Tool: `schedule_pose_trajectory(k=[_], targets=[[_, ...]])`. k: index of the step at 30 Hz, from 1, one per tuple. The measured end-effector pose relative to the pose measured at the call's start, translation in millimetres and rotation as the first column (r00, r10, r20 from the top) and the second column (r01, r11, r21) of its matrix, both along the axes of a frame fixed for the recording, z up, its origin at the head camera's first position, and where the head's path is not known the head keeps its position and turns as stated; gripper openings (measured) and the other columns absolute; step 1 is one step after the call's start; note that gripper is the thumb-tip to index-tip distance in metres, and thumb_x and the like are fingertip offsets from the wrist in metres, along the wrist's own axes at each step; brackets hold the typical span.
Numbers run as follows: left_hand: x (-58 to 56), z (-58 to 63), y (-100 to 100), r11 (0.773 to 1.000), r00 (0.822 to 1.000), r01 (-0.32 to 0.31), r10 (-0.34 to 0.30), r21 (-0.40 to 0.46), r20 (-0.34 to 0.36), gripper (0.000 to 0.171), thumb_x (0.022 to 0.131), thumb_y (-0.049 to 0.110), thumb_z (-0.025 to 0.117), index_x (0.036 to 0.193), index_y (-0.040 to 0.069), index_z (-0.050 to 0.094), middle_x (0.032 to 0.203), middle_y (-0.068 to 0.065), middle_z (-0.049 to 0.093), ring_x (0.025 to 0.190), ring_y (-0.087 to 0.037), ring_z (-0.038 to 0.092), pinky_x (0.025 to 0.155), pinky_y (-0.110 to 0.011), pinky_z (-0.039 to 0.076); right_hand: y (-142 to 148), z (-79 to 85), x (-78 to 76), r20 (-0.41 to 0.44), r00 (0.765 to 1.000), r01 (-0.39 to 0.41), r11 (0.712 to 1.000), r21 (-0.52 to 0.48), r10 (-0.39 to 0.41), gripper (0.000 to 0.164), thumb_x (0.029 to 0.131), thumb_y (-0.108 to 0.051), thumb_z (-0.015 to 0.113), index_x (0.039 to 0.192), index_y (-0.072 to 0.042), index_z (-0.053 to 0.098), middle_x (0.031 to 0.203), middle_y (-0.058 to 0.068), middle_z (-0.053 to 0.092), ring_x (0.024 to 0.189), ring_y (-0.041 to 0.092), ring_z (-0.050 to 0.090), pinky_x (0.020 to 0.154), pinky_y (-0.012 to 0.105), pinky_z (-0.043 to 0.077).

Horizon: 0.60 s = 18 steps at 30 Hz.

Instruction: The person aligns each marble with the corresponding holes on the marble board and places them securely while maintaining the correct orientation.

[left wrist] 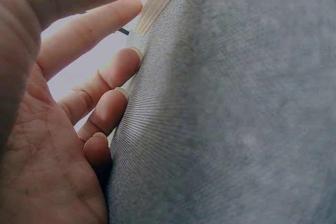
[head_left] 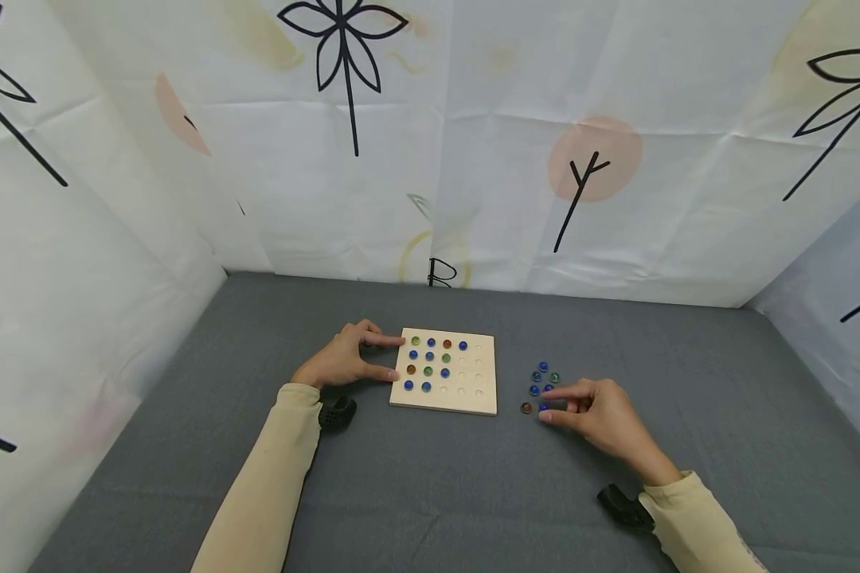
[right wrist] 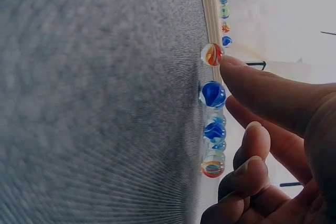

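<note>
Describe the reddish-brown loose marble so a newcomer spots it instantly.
On the grey table, find the pale wooden board, then the loose marbles to its right, beside the right hand. The reddish-brown marble is the leftmost of these, nearest the board. In the head view, it alone among them looks reddish-brown; the others look blue or green.

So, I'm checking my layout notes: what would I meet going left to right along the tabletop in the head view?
Left grip → wooden marble board → loose reddish-brown marble → right grip.
</note>
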<state>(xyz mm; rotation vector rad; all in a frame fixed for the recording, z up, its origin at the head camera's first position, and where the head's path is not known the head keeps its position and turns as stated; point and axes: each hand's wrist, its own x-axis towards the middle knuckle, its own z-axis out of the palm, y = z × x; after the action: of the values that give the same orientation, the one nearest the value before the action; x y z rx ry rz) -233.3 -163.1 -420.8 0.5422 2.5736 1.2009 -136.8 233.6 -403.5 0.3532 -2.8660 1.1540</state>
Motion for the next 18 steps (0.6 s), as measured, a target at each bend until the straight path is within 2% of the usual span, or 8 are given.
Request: schedule_pose_trajectory(k=[18], targets=[[0.3,0.6,-0.5,1.0,1.0,0.002,-0.002,0.001,0.005,0.061,0.081,0.028,0.089,0.137,0.018,0.067,0.129,-0.014,0.05,0.127,-0.036,0.039,0.107,-0.061,0.031,-0.8,-5.0,0.5,0.038,0.999,0.022,1.0,0.002,-0.022,0.021,0.079,-0.014,0.088,0.097,-0.005,0.083,0.067,-0.003,0.055,0.055,0.008,0.045,0.05,0.024,0.037]])
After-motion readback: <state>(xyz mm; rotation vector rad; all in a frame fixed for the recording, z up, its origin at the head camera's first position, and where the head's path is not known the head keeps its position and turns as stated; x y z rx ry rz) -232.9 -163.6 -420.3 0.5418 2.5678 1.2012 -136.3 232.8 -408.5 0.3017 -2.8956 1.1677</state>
